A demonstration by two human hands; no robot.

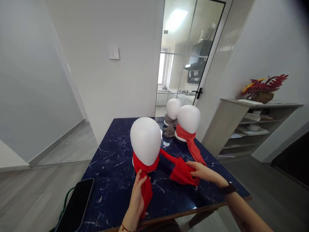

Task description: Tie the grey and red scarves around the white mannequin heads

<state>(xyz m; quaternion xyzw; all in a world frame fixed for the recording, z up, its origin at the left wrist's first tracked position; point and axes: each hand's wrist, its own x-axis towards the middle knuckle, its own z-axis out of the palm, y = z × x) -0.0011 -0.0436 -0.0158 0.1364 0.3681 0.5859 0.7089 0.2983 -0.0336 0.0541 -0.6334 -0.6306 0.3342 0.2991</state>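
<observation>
"Where does the red scarf (153, 164) sit?"

"Around the nearest white mannequin head (145, 140), one end at its six o'clock, gripped in the left hand (137, 193); the other, bunched toward four, is clutched by the right hand (200, 170)."

"The step?"

"Wrapping, apparently; the next move seems to call for bringing both ends together."

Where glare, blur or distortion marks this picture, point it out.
Head view: the ceiling light through the glass door is blown out to white; head view: highlights glare off the marbled tabletop; head view: the red scarf under the right hand looks slightly blurred; head view: the shelf unit leans, perhaps wide-angle distortion.
</observation>
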